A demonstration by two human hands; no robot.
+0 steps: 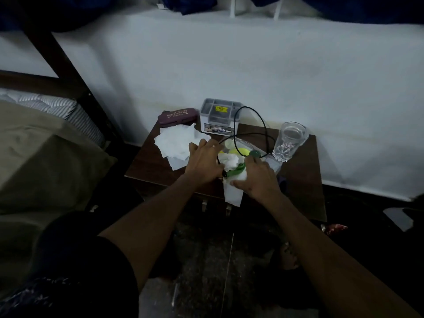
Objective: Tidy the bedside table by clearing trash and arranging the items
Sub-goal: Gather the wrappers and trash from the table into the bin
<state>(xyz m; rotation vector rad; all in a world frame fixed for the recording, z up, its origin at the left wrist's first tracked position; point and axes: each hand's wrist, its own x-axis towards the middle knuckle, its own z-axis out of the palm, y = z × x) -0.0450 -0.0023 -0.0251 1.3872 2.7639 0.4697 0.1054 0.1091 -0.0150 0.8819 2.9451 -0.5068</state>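
Observation:
On the dark wooden bedside table (298,175), a heap of clutter lies at the middle front: a clear plastic tray (271,162) with yellow and white bits, crumpled white tissue (230,160) and a white paper (232,193) hanging over the front edge. My left hand (204,161) lies on the heap's left side, its fingers curled at a black cable (262,125) that loops up over the table. My right hand (258,177) grips a green object (236,172) on the heap, its thumb on the white paper.
Loose white tissues (176,143) cover the table's left. A maroon spectacle case (177,115) and a grey organiser box (220,118) stand at the back against the wall. An empty drinking glass (290,141) stands at the right. A bed (46,157) is on the left.

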